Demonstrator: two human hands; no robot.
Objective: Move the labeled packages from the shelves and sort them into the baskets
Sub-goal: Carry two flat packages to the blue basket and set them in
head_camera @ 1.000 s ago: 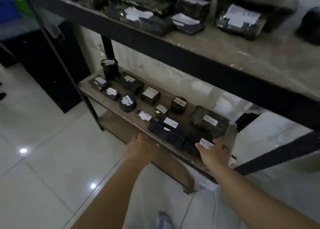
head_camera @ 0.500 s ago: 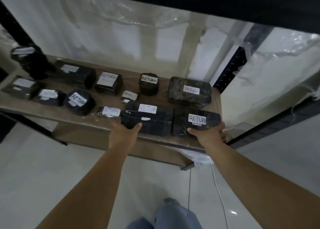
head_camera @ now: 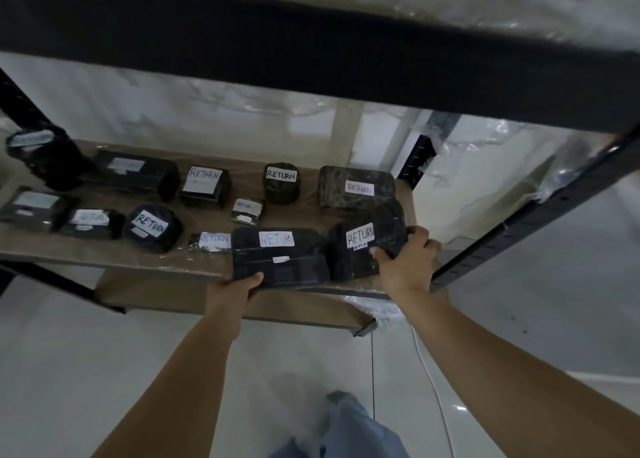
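A: Why were both hands down at the front of the shelf [head_camera: 207,267]?

B: Each had taken its own parcel. The left hand [head_camera: 235,291] gripped the near left corner of the long flat package [head_camera: 280,256], thumb on top and fingers apparently curled under the lip, though they were hidden. The right hand [head_camera: 405,263] was clamped round the right end of the bulkier package [head_camera: 363,246], which sat tilted with that end raised off the board.

A: So why those two first?

B: They lay nearest the edge, labels up, both reading RETURN, so they came away without reaching over anything.

A: Any room to pull them out?

B: Toward the person, yes: open floor [head_camera: 86,371] lay below and in front. Overhead the upper shelf beam [head_camera: 311,55] hung low, so lifting high looked unwise. On the right a black upright [head_camera: 519,229] stood just beside the right wrist.

A: And the rest?

B: The other labelled packages [head_camera: 152,227] sat further back and left, untouched. No baskets were in view.
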